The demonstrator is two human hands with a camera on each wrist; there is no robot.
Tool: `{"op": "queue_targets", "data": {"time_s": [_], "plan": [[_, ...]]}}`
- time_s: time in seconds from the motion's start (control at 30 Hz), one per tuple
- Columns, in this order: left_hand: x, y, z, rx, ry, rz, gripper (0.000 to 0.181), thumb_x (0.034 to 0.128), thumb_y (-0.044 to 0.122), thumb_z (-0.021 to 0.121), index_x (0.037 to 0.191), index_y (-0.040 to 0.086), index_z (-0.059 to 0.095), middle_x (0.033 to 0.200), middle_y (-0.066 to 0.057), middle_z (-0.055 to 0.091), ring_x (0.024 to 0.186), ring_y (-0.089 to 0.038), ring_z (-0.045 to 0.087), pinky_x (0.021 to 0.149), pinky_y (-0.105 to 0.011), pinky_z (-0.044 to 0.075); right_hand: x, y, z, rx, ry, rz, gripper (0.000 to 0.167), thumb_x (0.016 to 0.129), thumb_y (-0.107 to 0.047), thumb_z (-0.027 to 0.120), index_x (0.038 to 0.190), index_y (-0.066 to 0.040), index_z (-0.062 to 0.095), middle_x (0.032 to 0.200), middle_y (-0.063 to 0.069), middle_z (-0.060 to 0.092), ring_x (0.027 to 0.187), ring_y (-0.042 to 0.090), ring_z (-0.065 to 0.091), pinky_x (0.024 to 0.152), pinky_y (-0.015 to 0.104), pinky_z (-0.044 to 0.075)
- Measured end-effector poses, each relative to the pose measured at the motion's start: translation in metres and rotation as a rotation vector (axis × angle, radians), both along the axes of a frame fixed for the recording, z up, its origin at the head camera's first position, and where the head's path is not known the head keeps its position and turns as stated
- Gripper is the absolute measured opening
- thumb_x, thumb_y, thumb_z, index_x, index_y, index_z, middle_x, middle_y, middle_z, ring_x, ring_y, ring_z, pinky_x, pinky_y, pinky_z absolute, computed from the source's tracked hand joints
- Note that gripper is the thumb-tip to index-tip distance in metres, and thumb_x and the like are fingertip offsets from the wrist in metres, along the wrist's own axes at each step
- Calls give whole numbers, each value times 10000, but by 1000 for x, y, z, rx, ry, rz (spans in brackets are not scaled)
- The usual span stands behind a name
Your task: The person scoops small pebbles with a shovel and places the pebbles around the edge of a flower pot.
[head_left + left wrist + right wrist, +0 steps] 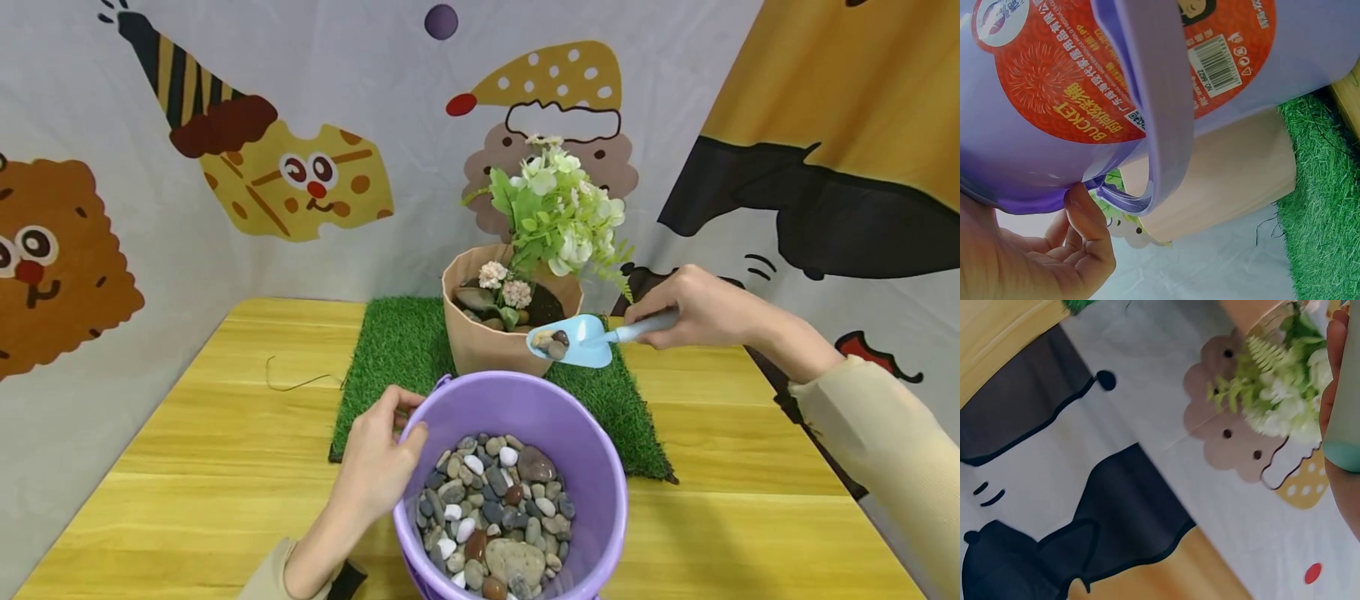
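Note:
My right hand (693, 308) grips the handle of a light blue scoop (596, 350) that carries several small pebbles (551, 343). The scoop hangs just in front of the rim of a peach-coloured flowerpot (491, 354). Inside the pot are stones, dark soil, pale pink blossoms and a leafy plant with white flowers (558, 217). With thumb and fingers, my left hand (378, 454) pinches the rim of a purple bucket (611, 508). Grey, white and brown stones (495, 517) cover the bucket's bottom. The left wrist view shows the bucket's handle (1172, 112) and red label (1072, 75).
The pot stands on a green artificial-grass mat (405, 342) on a yellow wooden table (210, 450). A thin dark strand (300, 385) lies left of the mat. Behind hangs a white cloth (360, 75) printed with cartoon figures.

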State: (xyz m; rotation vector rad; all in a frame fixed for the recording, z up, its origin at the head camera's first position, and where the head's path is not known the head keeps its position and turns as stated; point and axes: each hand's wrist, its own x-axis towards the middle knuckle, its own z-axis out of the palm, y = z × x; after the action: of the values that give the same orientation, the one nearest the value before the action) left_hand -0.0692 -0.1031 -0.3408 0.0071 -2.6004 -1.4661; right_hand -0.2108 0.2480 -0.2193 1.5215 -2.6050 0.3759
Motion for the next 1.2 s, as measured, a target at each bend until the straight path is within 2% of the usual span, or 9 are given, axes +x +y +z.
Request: {"op": "queue_targets", "data": {"time_s": [0.17, 0.27, 0.43, 0.67, 0.93, 1.2], "plan": [[0, 0, 0, 9, 6, -5, 238, 827, 58, 589, 1064, 66, 611, 932, -67, 664, 812, -141, 603, 706, -249, 516, -12, 7, 5, 38, -21, -75, 216, 714, -22, 748, 905, -123, 749, 788, -52, 725, 559, -71, 483, 482, 127, 394], [-1, 1, 0, 13, 10, -6, 235, 828, 58, 590, 1062, 70, 614, 926, -64, 665, 805, -136, 603, 695, -243, 517, -17, 10, 8, 68, -39, -116, 194, 729, -43, 745, 897, -140, 747, 751, -72, 704, 513, -61, 447, 453, 145, 372], [0, 0, 1, 14, 16, -9, 235, 829, 59, 591, 1062, 72, 616, 926, -64, 667, 797, -127, 598, 674, -234, 517, -26, 11, 14, 132, -35, -161, 160, 745, -88, 752, 871, -184, 740, 727, -104, 681, 515, -51, 452, 473, 161, 381], [1, 1, 1, 20, 24, -15, 236, 834, 58, 589, 1069, 68, 614, 945, -69, 670, 809, -124, 602, 677, -230, 514, -36, 6, 22, 214, -36, -214, 143, 751, -107, 749, 880, -169, 745, 724, -92, 691, 474, -36, 432, 451, 177, 373], [0, 0, -1, 12, 3, 0, 233, 823, 56, 592, 1054, 79, 612, 919, -59, 668, 791, -120, 603, 676, -227, 520, -38, -5, 30, 324, -23, -321, 179, 737, -116, 750, 908, -169, 753, 743, -74, 701, 464, 6, 436, 444, 185, 359], [0, 0, 0, 17, -6, 0, 241, 828, 58, 586, 1067, 75, 609, 936, -72, 669, 799, -136, 611, 652, -207, 521, -35, -16, 41, 433, 36, -348, 210, 735, -153, 747, 940, -202, 756, 759, -77, 702, 497, 53, 438, 466, 214, 353]]}}
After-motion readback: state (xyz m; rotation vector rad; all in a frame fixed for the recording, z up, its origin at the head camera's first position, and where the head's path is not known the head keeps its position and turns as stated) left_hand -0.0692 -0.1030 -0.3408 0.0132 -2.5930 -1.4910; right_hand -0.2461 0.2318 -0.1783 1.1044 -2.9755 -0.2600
